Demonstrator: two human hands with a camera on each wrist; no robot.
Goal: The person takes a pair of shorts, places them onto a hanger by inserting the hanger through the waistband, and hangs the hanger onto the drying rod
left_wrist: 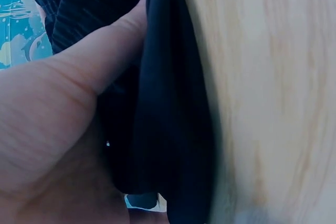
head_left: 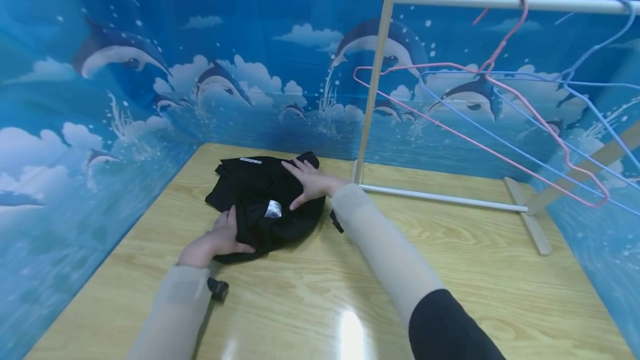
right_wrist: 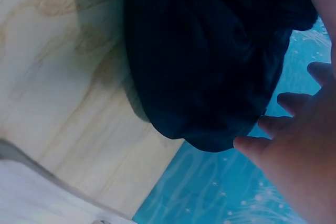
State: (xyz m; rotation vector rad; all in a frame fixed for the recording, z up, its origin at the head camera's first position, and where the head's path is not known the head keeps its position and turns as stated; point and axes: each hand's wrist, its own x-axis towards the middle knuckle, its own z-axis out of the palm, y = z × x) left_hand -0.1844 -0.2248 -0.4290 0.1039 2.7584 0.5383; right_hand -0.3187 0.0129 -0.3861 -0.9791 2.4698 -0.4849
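A black garment (head_left: 280,232) lies bunched on the wooden table, with a white label (head_left: 273,209) showing near its middle. At its near left edge my left hand (head_left: 218,241) grips the cloth. In the left wrist view the thumb (left_wrist: 118,40) runs in behind a hanging fold of the dark cloth (left_wrist: 176,129), which hides its tip. My right hand (head_left: 311,182) rests on the garment's far right side, fingers spread. The right wrist view has the right hand (right_wrist: 299,135) with its fingertips along the edge of the dark cloth (right_wrist: 210,72).
A garment rack (head_left: 375,88) with a white top rail stands at the right of the table (head_left: 300,304). From the rail hang a pink hanger (head_left: 500,85) and a blue hanger (head_left: 592,49). A blue dolphin-print curtain (head_left: 150,88) closes off the back and sides.
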